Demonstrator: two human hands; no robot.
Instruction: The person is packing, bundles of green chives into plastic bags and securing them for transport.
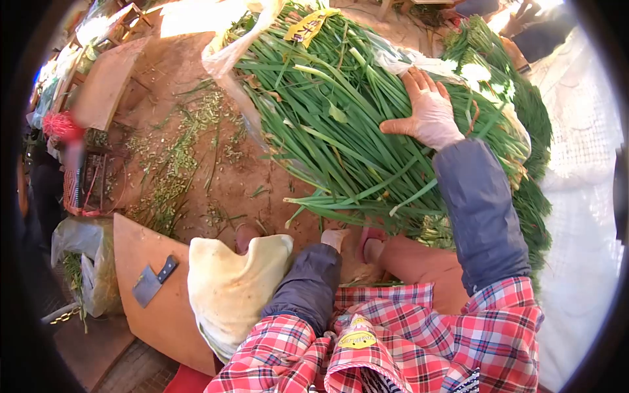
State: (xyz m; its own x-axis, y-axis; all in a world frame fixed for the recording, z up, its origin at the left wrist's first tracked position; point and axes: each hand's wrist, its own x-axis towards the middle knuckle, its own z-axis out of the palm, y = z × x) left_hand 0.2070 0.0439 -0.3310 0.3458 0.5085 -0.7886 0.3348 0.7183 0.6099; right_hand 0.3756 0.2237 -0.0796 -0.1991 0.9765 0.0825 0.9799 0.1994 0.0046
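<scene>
A big heap of long green chives (341, 124), flat-leaved with pale stem ends, lies in front of me, partly wrapped in clear plastic. My right hand (429, 114) rests on top of it with fingers and thumb spread, gripping nothing. Low between my knees is my left hand (335, 238), near the heap's lower edge. Only a small part of it shows past the dark sleeve, and its fingers cannot be made out. A yellow label (309, 26) with dark print sits on the far end of the heap.
To my left a cleaver (154, 281) lies on a wooden board (141, 245), beside a cream cloth (236, 288). A plastic bag (98, 262) stands farther left. Cut scraps (177, 144) litter the earth floor. White sheeting (583, 196) covers the right side. Another person's hand (522, 18) shows at upper right.
</scene>
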